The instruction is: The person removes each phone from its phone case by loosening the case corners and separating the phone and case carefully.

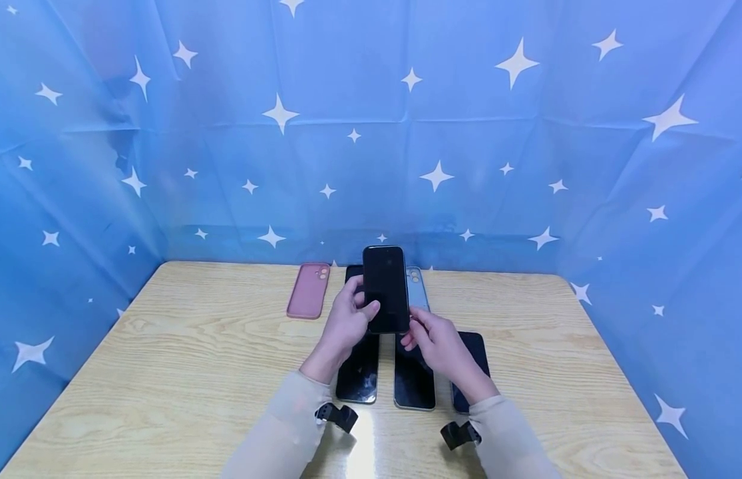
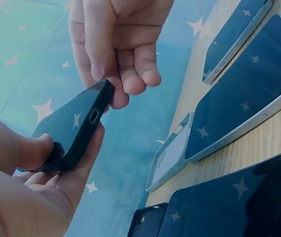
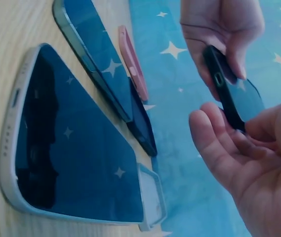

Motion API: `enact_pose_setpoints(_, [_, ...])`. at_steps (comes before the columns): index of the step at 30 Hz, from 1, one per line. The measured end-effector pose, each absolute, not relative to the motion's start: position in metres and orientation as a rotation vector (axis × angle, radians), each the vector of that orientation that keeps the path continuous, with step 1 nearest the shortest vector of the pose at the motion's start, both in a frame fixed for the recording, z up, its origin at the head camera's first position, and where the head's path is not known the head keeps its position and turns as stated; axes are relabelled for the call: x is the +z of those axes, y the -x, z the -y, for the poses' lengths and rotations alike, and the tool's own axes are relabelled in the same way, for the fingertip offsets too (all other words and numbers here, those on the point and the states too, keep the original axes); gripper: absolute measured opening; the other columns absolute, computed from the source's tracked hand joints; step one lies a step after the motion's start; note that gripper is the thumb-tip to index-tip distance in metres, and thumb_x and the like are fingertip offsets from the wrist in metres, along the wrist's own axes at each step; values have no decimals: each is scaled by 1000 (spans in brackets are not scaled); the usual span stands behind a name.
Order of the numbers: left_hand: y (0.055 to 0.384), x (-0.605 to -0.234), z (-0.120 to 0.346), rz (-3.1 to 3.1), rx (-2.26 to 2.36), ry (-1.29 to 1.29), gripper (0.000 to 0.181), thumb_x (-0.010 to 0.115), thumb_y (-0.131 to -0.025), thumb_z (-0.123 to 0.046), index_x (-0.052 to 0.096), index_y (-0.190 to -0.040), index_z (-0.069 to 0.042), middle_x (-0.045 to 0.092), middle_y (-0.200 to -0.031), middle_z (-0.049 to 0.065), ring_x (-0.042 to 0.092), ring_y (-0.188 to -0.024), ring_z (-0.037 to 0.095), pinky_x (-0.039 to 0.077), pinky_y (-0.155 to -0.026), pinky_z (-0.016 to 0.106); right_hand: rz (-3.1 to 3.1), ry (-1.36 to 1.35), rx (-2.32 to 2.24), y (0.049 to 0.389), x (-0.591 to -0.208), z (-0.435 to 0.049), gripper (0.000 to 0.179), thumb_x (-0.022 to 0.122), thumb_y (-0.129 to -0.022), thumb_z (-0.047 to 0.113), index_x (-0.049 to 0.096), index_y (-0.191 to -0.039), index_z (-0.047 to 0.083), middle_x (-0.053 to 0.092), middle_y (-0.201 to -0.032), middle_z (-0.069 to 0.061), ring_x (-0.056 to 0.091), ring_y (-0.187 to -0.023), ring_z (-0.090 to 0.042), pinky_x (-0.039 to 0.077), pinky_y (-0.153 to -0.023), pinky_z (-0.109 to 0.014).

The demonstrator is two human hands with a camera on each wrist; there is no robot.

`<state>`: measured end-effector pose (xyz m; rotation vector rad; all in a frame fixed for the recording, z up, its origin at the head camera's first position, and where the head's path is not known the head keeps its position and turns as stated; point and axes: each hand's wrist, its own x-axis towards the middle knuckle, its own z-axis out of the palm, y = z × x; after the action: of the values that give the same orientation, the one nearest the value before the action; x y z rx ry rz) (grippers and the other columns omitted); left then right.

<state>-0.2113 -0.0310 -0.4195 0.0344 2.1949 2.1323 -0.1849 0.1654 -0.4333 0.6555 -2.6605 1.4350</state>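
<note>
A dark-screened phone [image 1: 385, 286] in a black case is held up over the far part of the table, screen facing me. My left hand [image 1: 347, 319] grips it from the left, thumb over the front edge and fingers behind. At its lower right corner, my right hand [image 1: 439, 342] pinches the black case [image 3: 224, 94] between thumb and index finger, as the right wrist view shows. The other right fingers [image 2: 145, 66] are loosely bent beside the corner. A charging port opening [image 2: 95, 116] shows in the case's bottom edge in the left wrist view.
Three phones lie screen up below the hands: a left one [image 1: 357, 376], a middle one [image 1: 415, 379] and a right one [image 1: 474, 349]. Farther back are a pink case [image 1: 309, 291], a black case [image 1: 353, 271] and a light blue case [image 1: 416, 293]. A starry blue cloth [image 1: 371, 153] hangs behind.
</note>
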Motion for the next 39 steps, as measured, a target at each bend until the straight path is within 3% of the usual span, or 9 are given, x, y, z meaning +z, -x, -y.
enact_pose_setpoints(3, [211, -419, 30, -2204, 2130, -24, 42, 57, -105, -3, 51, -144, -18, 71, -128, 11, 71, -110, 26, 50, -105, 53, 2643, -619, 1349, 183, -435, -161, 31, 48, -106, -4, 58, -134, -10, 69, -80, -4, 69, -71, -13, 62, -71, -30])
enact_pose_setpoints(9, [209, -417, 26, -2234, 2142, -53, 45, 58, -103, 1, 51, -145, -14, 70, -126, 16, 71, -111, 31, 56, -100, 51, 2672, -553, 1204, 182, -435, -151, 16, 48, -102, -8, 62, -103, -1, 65, -75, -2, 65, -66, -11, 59, -65, -26])
enact_pose_setpoints(13, [205, -414, 22, -2272, 2133, -61, 46, 58, -102, 3, 50, -144, -12, 69, -127, 19, 70, -113, 34, 56, -99, 51, 2681, -457, 1157, 179, -433, -147, 21, 48, -97, -10, 62, -112, -6, 64, -73, -3, 64, -62, -10, 58, -60, -26])
enact_pose_setpoints(17, [202, -410, 18, -2333, 2103, -72, 45, 58, -103, 1, 50, -145, -13, 69, -128, 19, 71, -112, 34, 57, -98, 51, 2650, -400, 1162, 177, -430, -145, 17, 47, -93, -11, 61, -100, -5, 63, -68, -2, 61, -57, -10, 54, -54, -26])
enact_pose_setpoints(20, [201, -407, 18, -2384, 2083, -91, 46, 58, -103, 1, 50, -146, -13, 69, -129, 19, 70, -113, 34, 57, -97, 52, 2634, -393, 1198, 177, -429, -146, 16, 47, -93, -9, 60, -93, 0, 62, -66, 0, 61, -56, -10, 55, -56, -26])
enact_pose_setpoints(24, [199, -405, 18, -2419, 2072, -93, 46, 58, -103, 0, 49, -146, -12, 68, -131, 20, 70, -114, 36, 57, -97, 53, 2646, -389, 1238, 178, -428, -146, 18, 47, -96, -6, 63, -101, 0, 63, -68, 0, 64, -59, -11, 59, -61, -28])
enact_pose_setpoints(28, [199, -406, 18, -2440, 2055, -108, 48, 58, -103, 0, 48, -148, -12, 66, -133, 21, 69, -116, 36, 57, -97, 53, 2670, -391, 1230, 179, -428, -145, 14, 48, -97, -6, 60, -95, 2, 62, -69, 0, 63, -60, -9, 59, -61, -28])
enact_pose_setpoints(34, [197, -407, 16, -2505, 2039, -212, 49, 60, -101, 4, 48, -147, -8, 70, -124, 22, 72, -108, 36, 59, -92, 50, 2674, -357, 1183, 180, -429, -142, 15, 49, -94, -7, 53, -85, 5, 61, -68, -2, 59, -56, -9, 51, -52, -24])
enact_pose_setpoints(39, [196, -409, 14, -2548, 2011, -285, 48, 62, -99, 4, 49, -144, -6, 72, -121, 21, 73, -105, 33, 59, -92, 48, 2663, -360, 1133, 181, -431, -143, 10, 48, -90, -8, 54, -92, 1, 52, -69, -1, 49, -57, -11, 41, -52, -25])
